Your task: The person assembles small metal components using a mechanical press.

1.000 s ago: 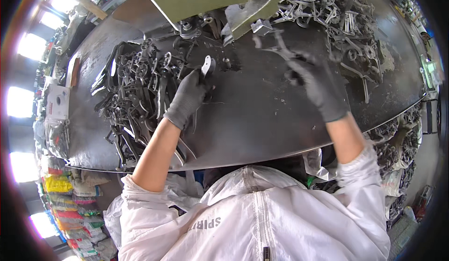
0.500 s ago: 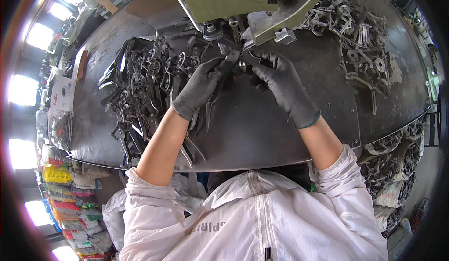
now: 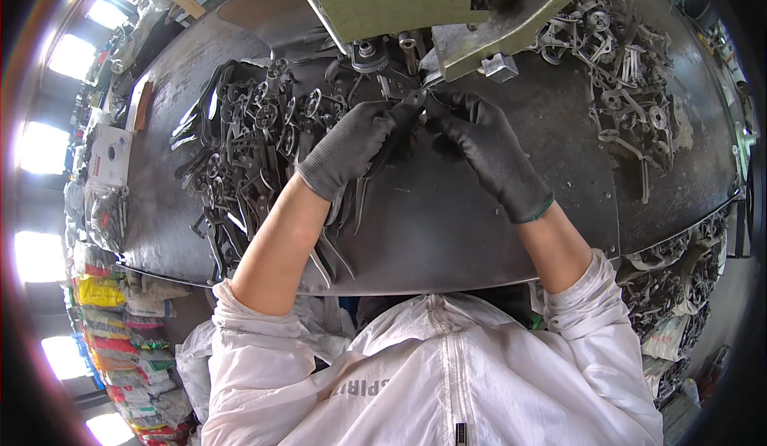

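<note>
Over the tabletop (image 3: 479,242), a stiff-looking metal part (image 3: 418,95), best held endwise, is being pinched by the left hand (image 3: 351,144), grip by the right hand (image 3: 489,152) being unclear.

Both hands (image 3: 351,149) (image 3: 494,154) nearly meet, fingers (image 3: 459,130) curled, forearms (image 3: 280,242) slanting inward.

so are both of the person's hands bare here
No, the left hand and the right hand are both covered by dark grey gloves.
</note>
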Demonstrator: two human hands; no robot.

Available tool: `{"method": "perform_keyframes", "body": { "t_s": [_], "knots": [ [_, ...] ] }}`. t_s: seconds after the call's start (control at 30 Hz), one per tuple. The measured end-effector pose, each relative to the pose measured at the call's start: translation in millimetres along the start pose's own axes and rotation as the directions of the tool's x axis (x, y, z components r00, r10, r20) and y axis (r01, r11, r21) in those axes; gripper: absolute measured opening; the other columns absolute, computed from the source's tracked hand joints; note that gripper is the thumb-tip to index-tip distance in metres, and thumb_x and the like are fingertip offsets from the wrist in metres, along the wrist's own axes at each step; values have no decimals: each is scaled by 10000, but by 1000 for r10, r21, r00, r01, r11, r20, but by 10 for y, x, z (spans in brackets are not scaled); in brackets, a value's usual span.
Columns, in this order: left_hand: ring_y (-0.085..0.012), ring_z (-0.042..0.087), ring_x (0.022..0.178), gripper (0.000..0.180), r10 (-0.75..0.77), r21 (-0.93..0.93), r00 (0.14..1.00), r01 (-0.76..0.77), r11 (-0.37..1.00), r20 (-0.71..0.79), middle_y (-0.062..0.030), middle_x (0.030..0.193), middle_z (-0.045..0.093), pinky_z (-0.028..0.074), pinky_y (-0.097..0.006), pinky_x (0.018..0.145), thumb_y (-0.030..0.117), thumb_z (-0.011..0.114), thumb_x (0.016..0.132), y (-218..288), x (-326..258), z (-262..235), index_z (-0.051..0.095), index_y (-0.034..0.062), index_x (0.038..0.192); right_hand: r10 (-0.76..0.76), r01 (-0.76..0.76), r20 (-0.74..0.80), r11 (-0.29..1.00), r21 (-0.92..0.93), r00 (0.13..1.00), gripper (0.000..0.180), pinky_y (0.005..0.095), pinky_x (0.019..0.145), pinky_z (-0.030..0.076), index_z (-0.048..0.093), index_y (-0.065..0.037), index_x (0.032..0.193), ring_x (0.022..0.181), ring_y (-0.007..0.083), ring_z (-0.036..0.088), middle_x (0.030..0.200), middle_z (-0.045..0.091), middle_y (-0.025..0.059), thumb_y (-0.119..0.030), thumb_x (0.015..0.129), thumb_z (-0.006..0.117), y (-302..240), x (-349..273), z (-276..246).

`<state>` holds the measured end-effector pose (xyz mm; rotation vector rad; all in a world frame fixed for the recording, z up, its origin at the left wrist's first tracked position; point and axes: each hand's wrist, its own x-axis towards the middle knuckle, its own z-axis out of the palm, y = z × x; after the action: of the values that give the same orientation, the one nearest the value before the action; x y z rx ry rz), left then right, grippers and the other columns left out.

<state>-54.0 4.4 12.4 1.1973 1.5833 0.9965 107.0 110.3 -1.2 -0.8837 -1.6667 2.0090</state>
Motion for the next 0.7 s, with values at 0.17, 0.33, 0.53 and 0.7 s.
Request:
{"method": "perform_keyframes", "body": {
  "t_s": [0.17,0.33,0.53,0.7],
  "knots": [
    [-120,576,719,322,-34,-20,994,32,999,-101,-56,802,604,474,-254,643,85,409,917,-240,148,48,487,-1,1217,-8,9,12,1000,-1,1000,215,202,616,457,579,-17,1056,696,44,556,849,629,14,-124,870,572,-70,37,1],
    [-183,589,816,373,215,934,936,-316,166,278,-66,820,626,469,-261,711,129,529,846,-368,178,-52,504,29,1205,2,-2,-6,998,-58,1000,185,211,623,453,591,-9,1005,688,59,562,819,623,24,-125,862,574,45,48,15],
    [-183,573,958,227,212,927,914,-301,-222,347,-58,997,622,422,-282,892,127,564,796,-213,198,-414,618,71,1009,52,-52,19,998,-26,998,271,239,563,501,509,55,1091,636,107,582,812,594,92,-73,852,517,320,122,-65],
    [-193,516,1067,174,-120,879,973,228,419,-195,-45,1140,569,417,-287,903,149,548,813,198,705,-690,650,99,945,51,-51,5,999,-7,999,316,245,536,512,462,70,1143,621,116,586,851,574,109,-42,849,483,266,64,-28]
  ]
}}
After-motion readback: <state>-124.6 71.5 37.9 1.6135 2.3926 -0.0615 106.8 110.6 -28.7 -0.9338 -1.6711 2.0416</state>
